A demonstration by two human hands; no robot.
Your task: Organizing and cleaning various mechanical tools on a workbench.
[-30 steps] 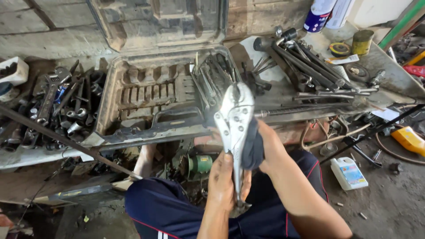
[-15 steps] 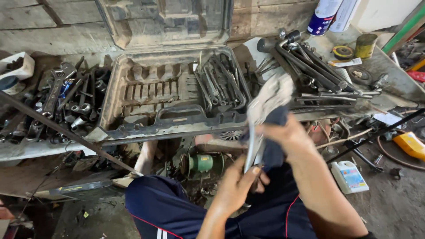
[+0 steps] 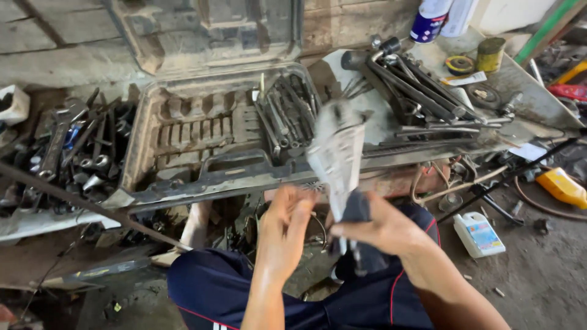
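While the person sits low with dark blue trousers (image 3: 232,293) filling the nearest view at 6 o'clock, both hands work just above the knees. The right hand (image 3: 382,229) has its grip pinched around a dark cloth (image 3: 356,211) and the lower handles of one pair of locking pliers (image 3: 337,156); the tool stands nearly upright, blurred, its head toward 12 o'clock. The left hand (image 3: 287,223), at 9 o'clock of the pliers, is spread with fingers loose, touching nothing that can be made out.

The likely trouble is a slip: the cloth lies between palm and steel, and the other hand gives no support, so the pliers could fall onto the legs or floor. The cloth could also snag in the tool's jaws.

Beyond the hands lies one open grey tool case (image 3: 183,131) on the surface, its lid raised, with a bundle of wrenches (image 3: 287,113) in its right compartment, too crowded to count. At 9 o'clock a second heap of wrenches (image 3: 73,150); at 2 o'clock long bars and sockets (image 3: 416,91). Farther off: two spray cans (image 3: 428,18), one small tin (image 3: 490,54), and at 3 o'clock one white jug (image 3: 480,235) and one yellow bottle (image 3: 562,186) on the floor.
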